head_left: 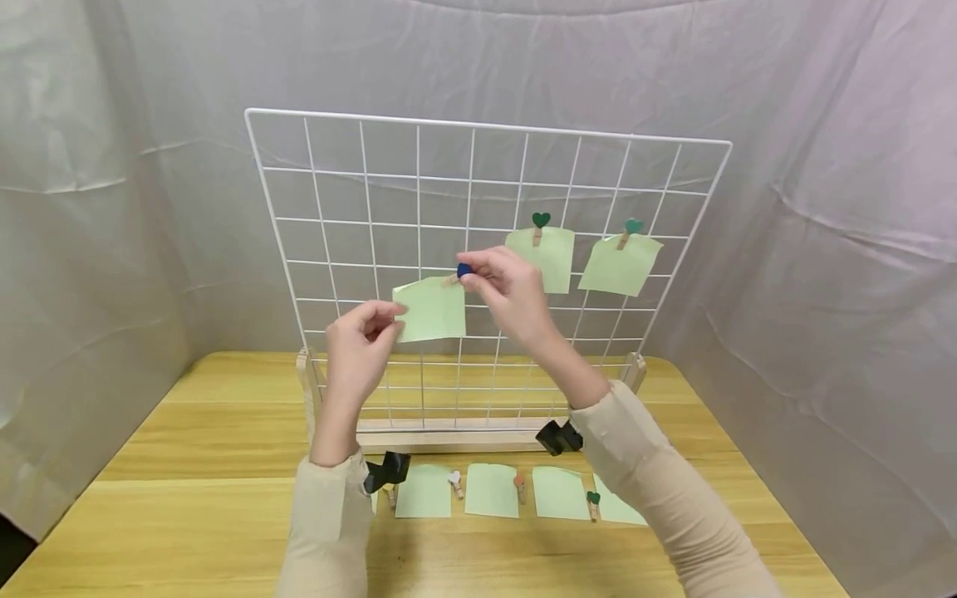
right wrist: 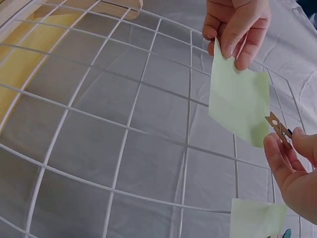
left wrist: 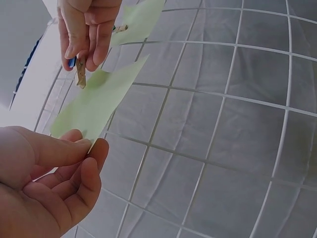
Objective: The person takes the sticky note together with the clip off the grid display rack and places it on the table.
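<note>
Between thumb and fingers, my left hand (head_left: 360,345) pinches the left edge of a light green sticky note (head_left: 432,311) held up in front of the white wire grid (head_left: 444,176). My right hand (head_left: 516,299) pinches a small wooden clothespin (right wrist: 279,130) with a dark blue top at the note's upper right corner. In the right wrist view the clothespin's jaws stand parted right beside the note's edge. Two other green notes hang on the grid to the right, one under a dark green heart clothespin (head_left: 542,221), one under a teal heart clothespin (head_left: 633,227).
The grid stands in a wooden base (head_left: 449,440) on a wooden table (head_left: 187,498). In front of it lies a row of several green notes (head_left: 491,490) with clothespins between, among them a white one (head_left: 456,482) and an orange one (head_left: 520,487). Grey cloth (head_left: 187,75) hangs behind.
</note>
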Motion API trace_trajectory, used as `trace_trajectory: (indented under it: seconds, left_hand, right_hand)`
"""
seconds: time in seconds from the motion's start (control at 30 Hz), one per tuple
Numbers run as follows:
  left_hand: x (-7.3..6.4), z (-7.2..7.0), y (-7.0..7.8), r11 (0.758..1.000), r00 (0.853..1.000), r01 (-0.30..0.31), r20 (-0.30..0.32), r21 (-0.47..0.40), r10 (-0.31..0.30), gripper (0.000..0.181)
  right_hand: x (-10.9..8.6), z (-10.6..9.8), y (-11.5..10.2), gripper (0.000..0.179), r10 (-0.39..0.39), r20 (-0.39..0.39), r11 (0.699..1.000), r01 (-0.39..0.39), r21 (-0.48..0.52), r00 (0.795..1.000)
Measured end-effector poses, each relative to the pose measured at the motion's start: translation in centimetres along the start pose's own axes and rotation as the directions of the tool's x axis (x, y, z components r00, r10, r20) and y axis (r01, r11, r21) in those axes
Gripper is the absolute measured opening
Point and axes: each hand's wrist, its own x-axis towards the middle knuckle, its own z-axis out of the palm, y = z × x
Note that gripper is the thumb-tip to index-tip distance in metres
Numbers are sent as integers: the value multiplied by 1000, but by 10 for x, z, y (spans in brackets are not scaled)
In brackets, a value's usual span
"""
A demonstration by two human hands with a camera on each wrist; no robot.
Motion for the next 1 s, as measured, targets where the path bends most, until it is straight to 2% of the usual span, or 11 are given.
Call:
trace_trajectory:
  seconds: [0.33, 0.5, 0.73, 1.0]
  left_hand:
    - [-12, -2, -7, 1000, 1000, 23, 4, 9, -23, 11]
    - [-17, -3, -9, 999, 999, 39, 7, 5, -39, 11]
    - [-25, -2, -15, 998, 998, 66, 9, 4, -66, 11]
    - [-34, -1, -23, 997, 997, 79, 21, -21, -79, 11]
  right_hand:
    - [-13, 1, 4, 20, 32, -9, 999, -32, 23, 999]
    - [-21, 3, 7, 20, 17, -18, 998, -16, 62, 1000]
    - [-33, 4, 8, 21, 63, -27, 995, -60, 82, 998]
    - [-48, 6, 11, 21, 56, -18, 994, -54, 98, 998]
